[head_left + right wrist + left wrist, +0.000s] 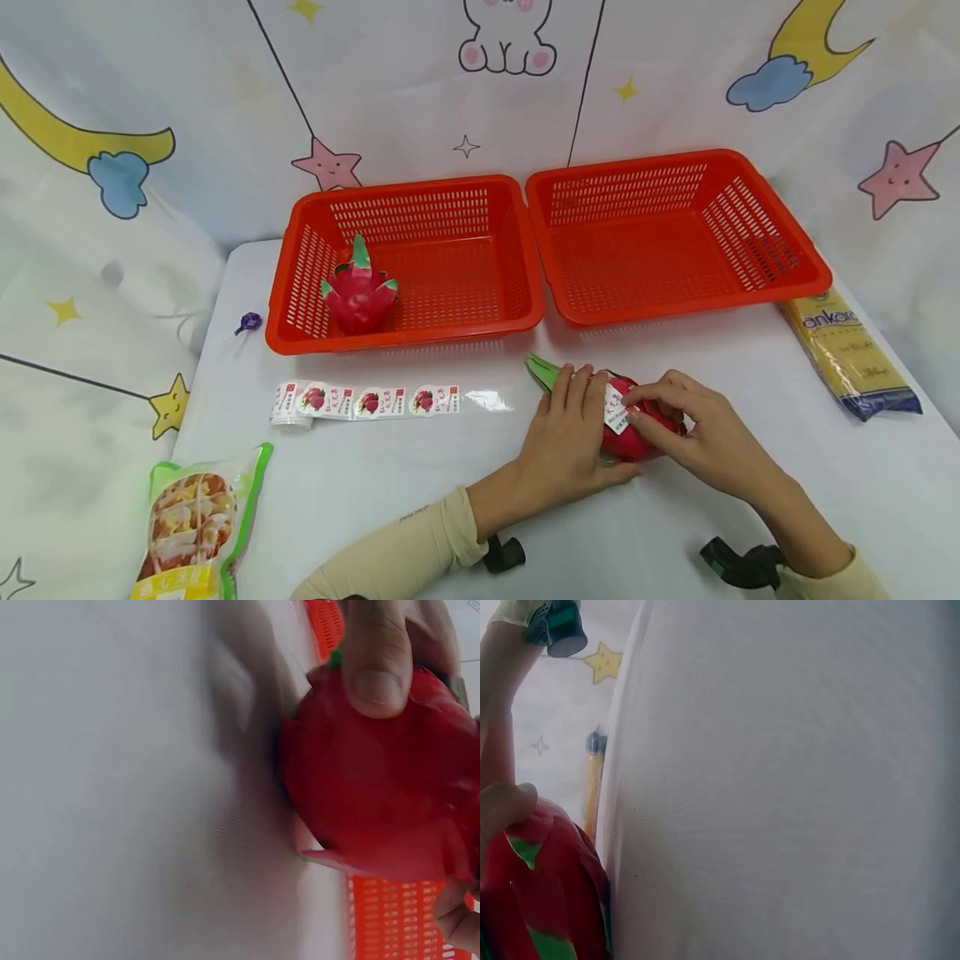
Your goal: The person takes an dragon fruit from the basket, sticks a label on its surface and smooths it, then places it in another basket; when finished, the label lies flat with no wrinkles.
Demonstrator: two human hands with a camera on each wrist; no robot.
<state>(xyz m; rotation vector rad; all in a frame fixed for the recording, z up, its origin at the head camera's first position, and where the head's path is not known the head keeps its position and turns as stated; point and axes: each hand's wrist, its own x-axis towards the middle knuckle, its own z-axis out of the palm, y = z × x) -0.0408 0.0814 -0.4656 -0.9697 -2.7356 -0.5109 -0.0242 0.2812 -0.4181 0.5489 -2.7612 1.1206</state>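
A red dragon fruit (pixel 634 443) with green leaf tips lies on the table, partly hidden by both hands. My left hand (pixel 558 442) holds it from the left, fingers over its top and thumb along the near side. A white label sticker (pixel 616 408) sits on the fruit between the hands. At the label's right edge, the thumb and index finger of my right hand (pixel 701 433) pinch it against the fruit. In the left wrist view the dragon fruit (pixel 551 892) shows at lower left; the right wrist view shows its rounded red end (pixel 382 787).
Two red baskets stand at the back; the left basket (pixel 405 340) holds another dragon fruit (pixel 360 298), beside the right basket (pixel 637 315). A label roll (pixel 360 402) lies unrolled at left. Around them are a lollipop (pixel 249 322), a green-edged food bag (pixel 195 525) and a yellow packet (pixel 855 354).
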